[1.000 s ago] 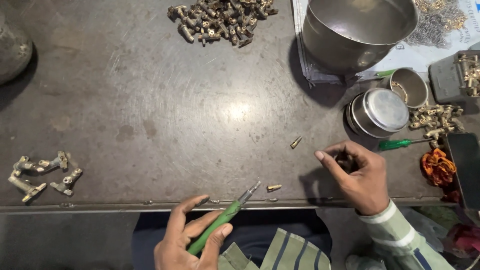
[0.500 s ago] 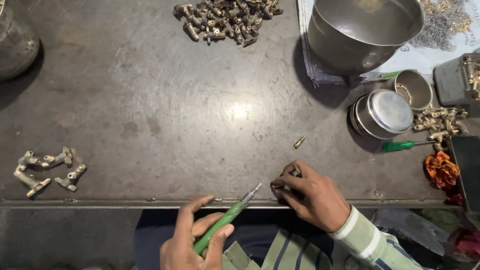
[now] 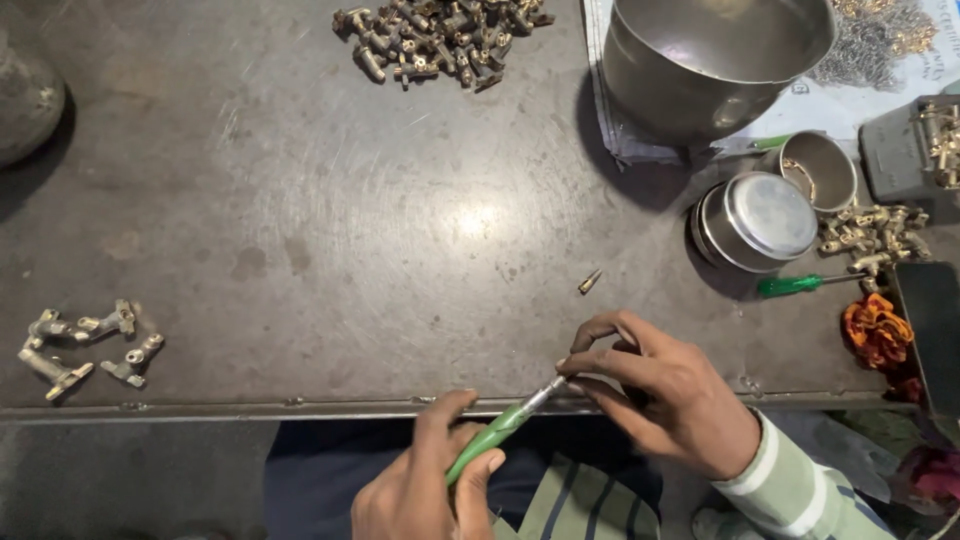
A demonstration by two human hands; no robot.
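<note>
Now the right hand (image 3: pixel 665 400) is brought back to the table edge, fingers pinched on a small brass piece that is hardly seen. It is pressed to the tip of the green screwdriver (image 3: pixel 497 432), gripped in the left hand (image 3: pixel 425 490). Fitting seems begun.
</note>
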